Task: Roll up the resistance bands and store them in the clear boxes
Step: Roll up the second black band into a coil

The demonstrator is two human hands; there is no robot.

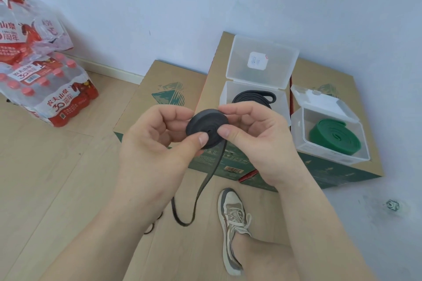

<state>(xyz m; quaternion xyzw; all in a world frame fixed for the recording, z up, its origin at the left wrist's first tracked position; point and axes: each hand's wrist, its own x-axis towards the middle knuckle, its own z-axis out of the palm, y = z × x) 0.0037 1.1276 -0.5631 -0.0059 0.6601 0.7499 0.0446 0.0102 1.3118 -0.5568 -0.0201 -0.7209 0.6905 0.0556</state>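
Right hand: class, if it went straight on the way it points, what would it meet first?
The right hand pinches the roll. Going on leftward, it would probably meet the left hand, which holds the roll's other side. Depth from this one view is uncertain.

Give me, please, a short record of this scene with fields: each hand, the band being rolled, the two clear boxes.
left hand: grips the black roll, thumb on its face
right hand: pinches the same roll from the other side
loose tail: hangs from the roll down to the floor
rear clear box: lid open, looped black band inside
right clear box: lid open, rolled green band inside
support: both boxes stand on cardboard cartons
task state: roll not yet stored
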